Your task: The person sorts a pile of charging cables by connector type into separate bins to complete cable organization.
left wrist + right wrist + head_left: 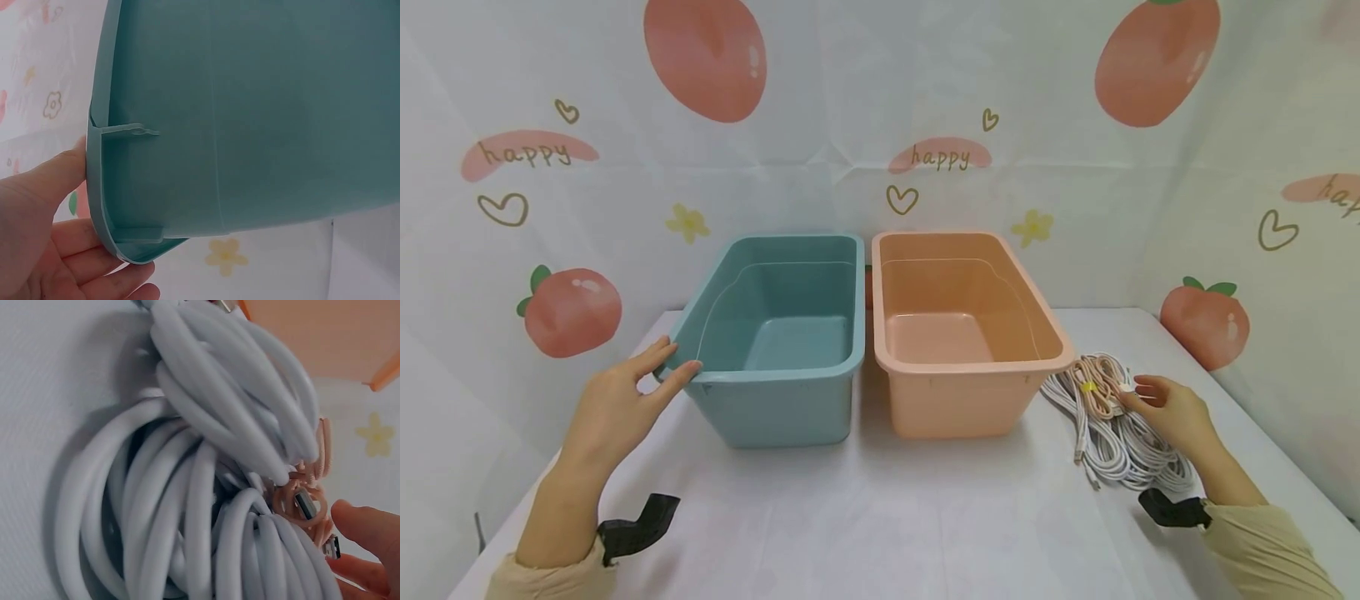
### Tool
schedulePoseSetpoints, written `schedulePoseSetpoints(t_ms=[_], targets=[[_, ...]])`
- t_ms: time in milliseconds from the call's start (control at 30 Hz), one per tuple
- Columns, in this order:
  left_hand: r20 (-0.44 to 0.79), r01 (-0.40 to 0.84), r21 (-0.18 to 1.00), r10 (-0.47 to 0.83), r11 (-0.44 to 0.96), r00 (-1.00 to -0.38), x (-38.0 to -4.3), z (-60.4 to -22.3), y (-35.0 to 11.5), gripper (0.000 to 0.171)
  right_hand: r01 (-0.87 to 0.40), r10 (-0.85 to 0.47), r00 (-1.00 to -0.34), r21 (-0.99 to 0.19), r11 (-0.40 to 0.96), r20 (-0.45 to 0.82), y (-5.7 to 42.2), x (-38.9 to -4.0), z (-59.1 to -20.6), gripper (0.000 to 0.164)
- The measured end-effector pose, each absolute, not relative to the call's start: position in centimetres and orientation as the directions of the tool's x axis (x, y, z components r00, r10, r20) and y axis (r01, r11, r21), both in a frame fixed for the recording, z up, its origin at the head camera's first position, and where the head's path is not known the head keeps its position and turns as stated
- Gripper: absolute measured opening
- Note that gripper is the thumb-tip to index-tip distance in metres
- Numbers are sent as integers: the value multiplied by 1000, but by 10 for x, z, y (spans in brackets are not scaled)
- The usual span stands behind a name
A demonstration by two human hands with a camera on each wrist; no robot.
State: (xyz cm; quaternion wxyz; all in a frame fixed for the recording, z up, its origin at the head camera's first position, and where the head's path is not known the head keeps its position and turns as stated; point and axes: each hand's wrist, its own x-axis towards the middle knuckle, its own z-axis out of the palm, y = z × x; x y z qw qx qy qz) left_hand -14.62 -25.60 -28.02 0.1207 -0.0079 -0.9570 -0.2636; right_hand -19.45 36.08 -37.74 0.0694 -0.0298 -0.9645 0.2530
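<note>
My left hand (613,408) grips the front left corner of a blue plastic bin (775,408), thumb and fingers on either side of its rim. The left wrist view shows the fingers (112,275) at the corner of this rim. At the right, my right hand (1176,417) is at a pile of cables, thumb and fingers apart. Beside its fingertips lies a pink coiled cable (1099,400) with a yellow tie, resting on coiled white cables (1138,454). Metal plugs (306,503) show on the pink cable in the right wrist view. Whether the fingertips touch the cable is hard to tell.
An orange plastic bin (955,404) stands right of the blue one, close beside it, with the cables next to its front right corner. Both bins sit on a white-covered table (887,533). A printed cloth (820,108) hangs behind and at the sides.
</note>
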Motion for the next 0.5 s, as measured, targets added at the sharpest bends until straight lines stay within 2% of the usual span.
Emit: schedulePoseSetpoints(t_ms=[500], targets=[[249,82,501,-52,861,-967,-146,-280,-255,69,60,115,-990,-486,872,82,362,-197,-379,55]])
